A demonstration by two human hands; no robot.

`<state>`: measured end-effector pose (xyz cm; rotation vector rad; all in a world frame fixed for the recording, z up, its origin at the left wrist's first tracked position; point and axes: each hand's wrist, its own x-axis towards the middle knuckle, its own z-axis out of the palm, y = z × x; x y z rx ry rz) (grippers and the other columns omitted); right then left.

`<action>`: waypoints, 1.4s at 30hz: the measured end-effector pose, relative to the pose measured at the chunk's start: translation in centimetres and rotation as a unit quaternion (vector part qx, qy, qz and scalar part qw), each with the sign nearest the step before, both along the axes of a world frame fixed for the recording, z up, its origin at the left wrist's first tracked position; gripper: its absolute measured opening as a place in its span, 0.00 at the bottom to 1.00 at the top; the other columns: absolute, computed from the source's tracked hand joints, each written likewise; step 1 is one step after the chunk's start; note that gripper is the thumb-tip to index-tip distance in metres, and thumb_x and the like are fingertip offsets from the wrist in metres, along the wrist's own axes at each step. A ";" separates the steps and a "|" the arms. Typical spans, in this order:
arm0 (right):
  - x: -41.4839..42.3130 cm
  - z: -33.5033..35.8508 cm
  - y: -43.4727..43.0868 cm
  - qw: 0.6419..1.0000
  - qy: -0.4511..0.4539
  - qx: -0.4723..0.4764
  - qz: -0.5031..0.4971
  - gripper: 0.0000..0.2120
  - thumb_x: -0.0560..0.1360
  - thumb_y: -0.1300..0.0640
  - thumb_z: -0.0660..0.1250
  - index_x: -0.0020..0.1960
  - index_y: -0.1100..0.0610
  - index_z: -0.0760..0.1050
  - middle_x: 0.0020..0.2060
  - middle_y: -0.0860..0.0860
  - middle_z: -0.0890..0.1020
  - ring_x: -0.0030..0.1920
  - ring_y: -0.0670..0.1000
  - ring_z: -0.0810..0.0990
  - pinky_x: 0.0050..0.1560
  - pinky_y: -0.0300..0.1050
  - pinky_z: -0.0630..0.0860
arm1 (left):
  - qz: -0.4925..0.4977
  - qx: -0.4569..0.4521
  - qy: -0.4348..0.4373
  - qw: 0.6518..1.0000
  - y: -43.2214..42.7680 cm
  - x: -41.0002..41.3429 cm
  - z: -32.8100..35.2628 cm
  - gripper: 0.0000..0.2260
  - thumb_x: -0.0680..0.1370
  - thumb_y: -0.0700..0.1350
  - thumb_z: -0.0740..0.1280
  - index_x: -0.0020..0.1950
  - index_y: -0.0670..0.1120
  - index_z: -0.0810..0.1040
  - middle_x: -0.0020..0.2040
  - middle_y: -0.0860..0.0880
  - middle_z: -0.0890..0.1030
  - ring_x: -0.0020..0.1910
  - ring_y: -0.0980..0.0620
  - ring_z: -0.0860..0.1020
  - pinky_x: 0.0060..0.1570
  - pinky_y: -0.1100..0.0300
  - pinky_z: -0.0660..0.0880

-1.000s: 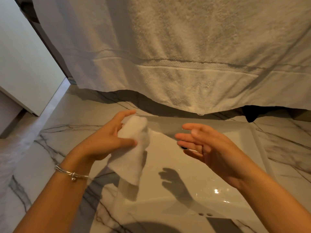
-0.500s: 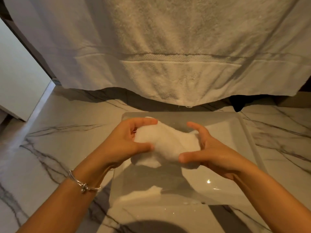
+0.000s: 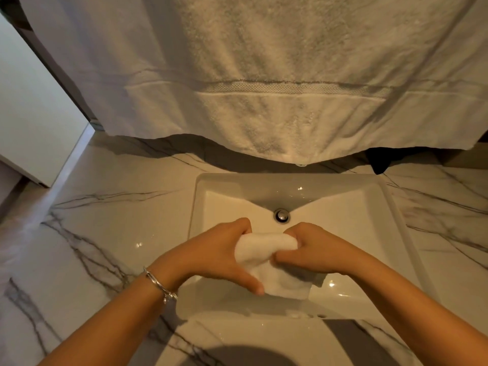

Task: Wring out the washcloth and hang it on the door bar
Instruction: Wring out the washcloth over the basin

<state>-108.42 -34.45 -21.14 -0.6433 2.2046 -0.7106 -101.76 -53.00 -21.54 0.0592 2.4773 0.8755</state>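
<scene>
Wringing is underway: washcloth (image 3: pixel 266 249) is gripped over the sink (image 3: pixel 369 207), long axis running left-right, left hand (image 3: pixel 214 254) and right hand (image 3: pixel 317 249) clenched on opposite ends, equally near; loose tail hangs below, possibly dripping.

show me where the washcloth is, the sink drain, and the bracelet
washcloth (image 3: pixel 266 248): head view, on the bunched white middle between the two hands.
sink drain (image 3: pixel 282 215): head view, on the round metal stopper in the basin.
bracelet (image 3: pixel 158 283): head view, on the silver band around the left wrist.
</scene>
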 end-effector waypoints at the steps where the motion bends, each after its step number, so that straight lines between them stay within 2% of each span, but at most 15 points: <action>1: -0.1 0.0 0.1 1.000 0.002 -0.005 -0.002 0.13 0.67 0.51 0.70 0.39 0.62 0.78 0.32 0.54 0.78 0.33 0.50 0.75 0.35 0.45 0.71 | -0.026 -0.046 0.004 0.999 0.4 0.2 -0.4 0.30 0.59 0.59 0.76 0.52 0.50 0.67 0.48 0.53 0.76 0.44 0.51 0.74 0.42 0.54 0.74; 6: -0.4 -0.3 0.9 0.999 -0.028 0.023 0.024 0.16 0.63 0.44 0.74 0.39 0.55 0.76 0.34 0.50 0.78 0.35 0.49 0.76 0.35 0.44 0.71 | -0.085 -0.204 0.152 0.963 1.0 -0.6 -1.6 0.17 0.67 0.50 0.68 0.55 0.52 0.71 0.51 0.51 0.80 0.51 0.48 0.75 0.64 0.50 0.64; 11: -0.6 -0.8 1.5 0.969 -0.241 -0.044 -0.031 0.20 0.60 0.54 0.78 0.49 0.51 0.78 0.45 0.51 0.84 0.47 0.50 0.83 0.50 0.45 0.80 | -0.076 -0.149 0.276 0.946 1.4 -1.7 -1.3 0.14 0.67 0.46 0.67 0.52 0.49 0.74 0.51 0.48 0.78 0.51 0.47 0.72 0.47 0.60 0.61; 13: -0.5 -1.1 1.6 0.950 -0.306 -0.048 -0.046 0.15 0.62 0.61 0.76 0.48 0.54 0.79 0.43 0.52 0.84 0.46 0.50 0.82 0.48 0.44 0.80 | -0.079 -0.142 0.259 0.952 1.6 -2.0 -1.3 0.16 0.69 0.44 0.66 0.55 0.48 0.72 0.52 0.48 0.79 0.53 0.46 0.75 0.63 0.56 0.62; 14: -0.5 -1.2 1.6 0.948 -0.311 -0.042 -0.048 0.14 0.64 0.64 0.75 0.47 0.54 0.78 0.42 0.52 0.83 0.45 0.51 0.82 0.47 0.43 0.79 | -0.093 -0.156 0.245 0.952 1.6 -2.1 -1.2 0.16 0.69 0.44 0.66 0.56 0.49 0.71 0.52 0.48 0.80 0.54 0.47 0.76 0.70 0.52 0.56; 16: -0.4 -1.4 1.5 0.967 -0.255 -0.014 -0.027 0.14 0.66 0.65 0.71 0.46 0.50 0.76 0.41 0.49 0.81 0.43 0.48 0.80 0.45 0.41 0.78 | -0.116 -0.173 0.206 0.956 1.6 -2.3 -1.2 0.15 0.71 0.45 0.66 0.57 0.49 0.70 0.51 0.48 0.81 0.54 0.47 0.77 0.73 0.46 0.50; 20: 0.0 -0.9 1.1 0.989 0.024 0.109 0.100 0.15 0.70 0.60 0.64 0.56 0.54 0.71 0.42 0.49 0.79 0.40 0.50 0.77 0.33 0.37 0.71 | -0.124 -0.010 -0.041 0.991 1.0 -3.3 -0.4 0.23 0.67 0.47 0.75 0.59 0.46 0.73 0.56 0.46 0.79 0.54 0.46 0.77 0.59 0.49 0.73; 24: 0.4 -0.9 0.4 0.930 0.318 0.102 0.155 0.17 0.68 0.57 0.65 0.55 0.53 0.67 0.50 0.54 0.79 0.50 0.58 0.76 0.44 0.48 0.63 | -0.112 0.034 -0.174 0.978 1.0 -4.1 -0.5 0.26 0.64 0.45 0.78 0.59 0.44 0.76 0.55 0.45 0.82 0.53 0.47 0.80 0.57 0.51 0.77; 26: 0.2 -0.8 -0.1 0.908 0.378 0.079 0.162 0.18 0.67 0.56 0.67 0.55 0.54 0.69 0.49 0.54 0.79 0.51 0.58 0.75 0.53 0.52 0.63 | -0.090 0.060 -0.181 0.978 1.4 -4.2 -1.0 0.22 0.65 0.40 0.77 0.57 0.42 0.78 0.53 0.44 0.82 0.52 0.46 0.80 0.57 0.51 0.77; 28: -0.1 -0.9 -0.3 0.888 0.426 0.061 0.161 0.18 0.63 0.60 0.71 0.51 0.57 0.73 0.44 0.56 0.80 0.46 0.59 0.77 0.55 0.54 0.68 | -0.051 0.092 -0.168 0.980 1.4 -4.3 -1.1 0.20 0.65 0.36 0.75 0.56 0.40 0.78 0.50 0.44 0.81 0.49 0.46 0.79 0.56 0.48 0.76; 30: -0.4 -1.0 -0.3 0.889 0.429 0.042 0.152 0.18 0.59 0.65 0.72 0.47 0.60 0.75 0.41 0.58 0.80 0.42 0.61 0.77 0.45 0.52 0.75 | -0.036 0.105 -0.141 0.984 1.2 -4.4 -1.0 0.21 0.66 0.35 0.74 0.57 0.41 0.76 0.49 0.45 0.79 0.48 0.47 0.78 0.55 0.49 0.76; 31: -0.6 -1.1 -0.2 0.900 0.408 0.044 0.147 0.18 0.60 0.66 0.72 0.49 0.60 0.74 0.46 0.59 0.78 0.45 0.61 0.76 0.41 0.52 0.77 | -0.035 0.106 -0.129 0.985 1.2 -4.4 -1.1 0.21 0.66 0.35 0.74 0.58 0.42 0.76 0.50 0.44 0.80 0.49 0.46 0.78 0.55 0.49 0.77; 34: -1.1 -1.8 -0.1 0.923 0.352 0.075 0.136 0.23 0.67 0.61 0.68 0.60 0.55 0.65 0.58 0.57 0.73 0.52 0.60 0.73 0.42 0.52 0.77 | -0.039 0.057 -0.060 0.996 1.7 -4.3 -1.3 0.19 0.66 0.39 0.74 0.56 0.44 0.77 0.50 0.44 0.82 0.49 0.43 0.80 0.51 0.51 0.79; 37: -1.4 -2.9 -0.1 0.937 0.308 0.101 0.128 0.22 0.69 0.59 0.65 0.60 0.55 0.62 0.52 0.58 0.78 0.46 0.61 0.78 0.39 0.50 0.74 | -0.077 -0.106 0.094 0.987 2.1 -4.5 -1.8 0.13 0.68 0.44 0.70 0.52 0.46 0.77 0.48 0.45 0.83 0.46 0.43 0.79 0.42 0.55 0.76; 42: -1.7 -3.1 -0.9 0.984 0.155 0.074 0.044 0.16 0.70 0.58 0.64 0.56 0.55 0.66 0.45 0.56 0.80 0.42 0.58 0.79 0.36 0.45 0.74 | -0.084 -0.208 0.208 0.952 2.1 -5.0 -2.7 0.17 0.68 0.45 0.67 0.56 0.49 0.71 0.47 0.45 0.82 0.43 0.42 0.78 0.33 0.57 0.64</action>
